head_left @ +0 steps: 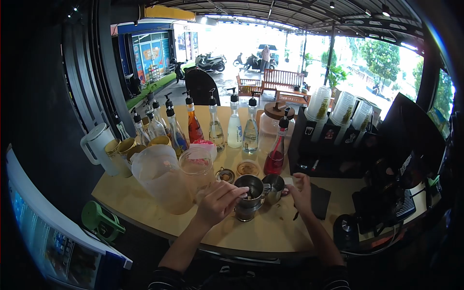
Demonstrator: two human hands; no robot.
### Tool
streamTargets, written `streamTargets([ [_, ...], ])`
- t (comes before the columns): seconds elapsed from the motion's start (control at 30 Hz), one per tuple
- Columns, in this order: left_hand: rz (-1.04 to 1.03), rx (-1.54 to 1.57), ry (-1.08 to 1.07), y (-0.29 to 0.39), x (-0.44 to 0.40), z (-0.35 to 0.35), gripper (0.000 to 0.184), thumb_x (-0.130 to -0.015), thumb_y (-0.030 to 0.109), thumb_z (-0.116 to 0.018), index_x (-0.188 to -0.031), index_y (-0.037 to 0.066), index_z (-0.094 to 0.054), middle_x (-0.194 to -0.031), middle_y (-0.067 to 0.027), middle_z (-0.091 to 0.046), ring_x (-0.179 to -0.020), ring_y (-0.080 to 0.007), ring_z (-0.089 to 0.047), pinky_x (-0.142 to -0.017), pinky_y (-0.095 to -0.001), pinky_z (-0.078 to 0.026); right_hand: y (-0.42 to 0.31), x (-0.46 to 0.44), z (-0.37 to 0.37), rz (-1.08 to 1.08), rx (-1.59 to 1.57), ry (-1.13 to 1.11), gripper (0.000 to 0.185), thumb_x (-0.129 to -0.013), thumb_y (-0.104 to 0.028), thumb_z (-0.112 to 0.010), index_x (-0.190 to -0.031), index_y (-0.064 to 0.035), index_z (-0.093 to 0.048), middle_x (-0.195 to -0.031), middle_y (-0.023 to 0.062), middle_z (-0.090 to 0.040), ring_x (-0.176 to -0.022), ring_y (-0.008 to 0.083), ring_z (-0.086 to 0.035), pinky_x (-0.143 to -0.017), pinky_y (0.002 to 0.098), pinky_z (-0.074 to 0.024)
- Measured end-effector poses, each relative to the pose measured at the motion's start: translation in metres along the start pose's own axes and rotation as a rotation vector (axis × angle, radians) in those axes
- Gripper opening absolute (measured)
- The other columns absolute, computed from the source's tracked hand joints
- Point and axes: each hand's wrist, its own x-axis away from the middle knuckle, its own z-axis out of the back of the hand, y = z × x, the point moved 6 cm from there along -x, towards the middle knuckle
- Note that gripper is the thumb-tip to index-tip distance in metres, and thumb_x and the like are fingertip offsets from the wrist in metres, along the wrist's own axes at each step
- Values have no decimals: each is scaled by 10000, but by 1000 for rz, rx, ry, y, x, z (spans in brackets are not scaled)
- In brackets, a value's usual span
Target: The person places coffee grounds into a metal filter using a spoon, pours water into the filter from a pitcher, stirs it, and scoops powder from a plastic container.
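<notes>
My left hand (217, 203) reaches over a steel cup (243, 182), its thumb and fingers pinched together at the mouth; whatever they hold is too small to make out. That cup stands on a lower metal vessel (245, 213) near the counter's front edge. Just right of it is a small metal pitcher (274, 189). My right hand (302, 193) is closed at the pitcher's right side, where the handle seems to be; the grip is partly hidden. Behind the cups lie a small round metal piece (224, 175) and a round wooden coaster-like disc (248, 168).
Pump bottles (212, 128) line the counter (222, 237), one holding red liquid (274, 162). A large plastic jug (162, 176) and a clear tub (195, 166) stand left. At right are stacked plastic cups (317, 104), a dark cloth (319, 200) and black equipment (377, 203).
</notes>
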Motion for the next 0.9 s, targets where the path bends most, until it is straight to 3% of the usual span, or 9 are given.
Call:
streamTargets([
  [0.03, -32, -12, -20, 3, -2, -4, 287, -746, 98, -716, -1029, 85, -667, -790, -27, -573, -710, -189, -573, -645, -322, -461, -47, 5, -4, 321, 298, -1, 332, -793, -9, -645, -1110, -22, -548, -920, 45, -565, -783, 144, -543, -727, 306, -462],
  [0.1, -59, -5, -23, 10, -6, -13, 289, -744, 97, -717, -1029, 86, -667, -793, -25, -573, -715, -190, -573, -651, -323, -459, -97, 17, -28, 305, 185, -245, 490, -761, -50, -700, -1228, -47, -551, -875, 59, -563, -770, 176, -537, -728, 313, -456],
  [0.2, -101, 37, -34, 20, -10, -27, 270, -735, 108, -729, -993, 68, -661, -800, -25, -568, -719, -195, -571, -658, -325, -454, -149, 42, -60, 582, 232, -458, 477, -755, -82, -728, -1210, -51, -589, -804, 57, -532, -742, 190, -526, -702, 309, -444],
  [0.3, -92, 51, -53, 20, -3, -30, 223, -726, 118, -746, -913, 41, -652, -799, -39, -568, -726, -204, -577, -679, -340, -454, -151, 47, -70, 771, 422, -406, 356, -761, -102, -726, -1100, -38, -638, -752, 57, -500, -728, 200, -530, -645, 318, -438],
  [0.4, 36, 20, 8, 7, 7, -18, 368, -679, 172, -806, -955, 23, -613, -873, -65, -584, -768, -212, -586, -738, -339, -466, -152, 47, -68, 891, 537, -348, 267, -762, -42, -709, -1023, -26, -654, -745, 60, -532, -669, 202, -549, -588, 332, -458],
  [0.47, 461, 208, 134, -22, 21, -13, 597, -612, 231, -861, -1081, 17, -561, -970, -93, -591, -812, -205, -585, -797, -330, -470, -149, 44, -69, 867, 529, -364, 233, -766, -58, -708, -986, -18, -642, -750, 65, -519, -678, 208, -552, -600, 340, -462],
  [0.5, 499, 146, 43, -27, 26, -20, 759, -563, 276, -889, -1166, 16, -507, -1061, -116, -582, -906, -203, -592, -855, -327, -469, -147, 43, -71, 839, 525, -379, 206, -770, -74, -707, -950, -10, -629, -755, 70, -505, -686, 215, -556, -612, 348, -466],
  [0.63, 737, 369, -69, -34, 37, -50, 736, -584, 312, -878, -1148, 2, -521, -1073, -129, -600, -1000, -228, -616, -872, -345, -484, -149, 40, -81, 687, 331, -524, 184, -763, -56, -706, -918, -8, -620, -762, 73, -513, -681, 230, -565, -630, 348, -481],
  [0.9, 691, 306, -59, -33, 29, -50, 800, -552, 348, -892, -1162, 1, -507, -1053, -130, -619, -979, -226, -630, -863, -352, -498, -152, 38, -74, 763, 423, -542, 206, -766, -45, -702, -943, -14, -601, -780, 82, -566, -702, 244, -587, -628, 356, -487],
])
